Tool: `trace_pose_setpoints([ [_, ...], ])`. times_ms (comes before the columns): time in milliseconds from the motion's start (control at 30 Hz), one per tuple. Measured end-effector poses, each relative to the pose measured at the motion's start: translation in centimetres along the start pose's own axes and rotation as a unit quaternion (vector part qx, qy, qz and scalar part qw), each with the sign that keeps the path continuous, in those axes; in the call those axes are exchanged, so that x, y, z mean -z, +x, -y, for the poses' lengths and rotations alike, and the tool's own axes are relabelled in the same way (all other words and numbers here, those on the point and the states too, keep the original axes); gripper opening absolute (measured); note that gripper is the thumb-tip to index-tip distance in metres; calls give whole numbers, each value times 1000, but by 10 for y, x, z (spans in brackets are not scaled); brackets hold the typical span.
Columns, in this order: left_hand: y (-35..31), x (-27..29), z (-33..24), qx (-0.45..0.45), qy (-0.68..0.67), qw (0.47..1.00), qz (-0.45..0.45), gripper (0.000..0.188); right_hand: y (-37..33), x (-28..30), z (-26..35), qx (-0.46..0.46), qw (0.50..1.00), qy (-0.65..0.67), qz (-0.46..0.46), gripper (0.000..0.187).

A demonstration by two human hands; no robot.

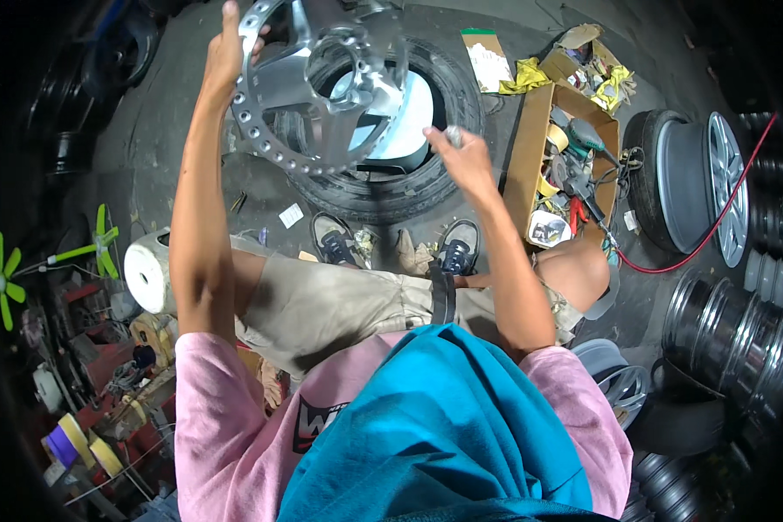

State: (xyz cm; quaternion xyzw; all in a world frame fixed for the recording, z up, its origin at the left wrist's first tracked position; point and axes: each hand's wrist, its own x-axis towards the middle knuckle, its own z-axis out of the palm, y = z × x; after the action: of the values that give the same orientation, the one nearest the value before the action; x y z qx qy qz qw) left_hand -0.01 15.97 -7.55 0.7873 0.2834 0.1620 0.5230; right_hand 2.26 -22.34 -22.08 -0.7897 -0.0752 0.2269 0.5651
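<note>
My left hand (pixel 226 48) grips the rim of the silver spoked alloy wheel (pixel 322 96), raised above the black rubber tyre (pixel 409 187) on the floor; right hand (pixel 463 157) fingers clench a small metal piece (pixel 453 135).

this looks like a wheel and tyre repair workshop: bare stained concrete floor (pixel 174 104), a tyre (pixel 426 174) lying flat, alloy rims (pixel 726 187) leaning and stacked (pixel 739 335) along the right, a cardboard box (pixel 531 148) stuffed with hand tools, a red hose (pixel 722 217), and tape rolls (pixel 78 439) amid clutter at the left.
</note>
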Motion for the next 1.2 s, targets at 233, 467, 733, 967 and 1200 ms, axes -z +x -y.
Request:
trace_pose_setpoints([
  [233, -61, 37, 91, 107, -126, 980, -115, 83, -36, -68, -29, -234, 957, 150, 78, 72],
  [467, -125, 30, 200, 221, -287, 920, -150, 72, -21, -95, -50, -253, 918, 299, 57, 57],
  [733, -195, -33, 244, 275, -414, 858, -128, 70, 13, -50, -74, -234, 971, 11, -50, 84],
  [967, -192, -85, 254, 285, -454, 842, -56, 74, 21, -14, -95, -154, 969, -102, -161, 74],
  [1200, -134, -114, 254, 319, -440, 839, -27, 86, -7, 55, -130, -106, 962, -76, -240, 67],
])
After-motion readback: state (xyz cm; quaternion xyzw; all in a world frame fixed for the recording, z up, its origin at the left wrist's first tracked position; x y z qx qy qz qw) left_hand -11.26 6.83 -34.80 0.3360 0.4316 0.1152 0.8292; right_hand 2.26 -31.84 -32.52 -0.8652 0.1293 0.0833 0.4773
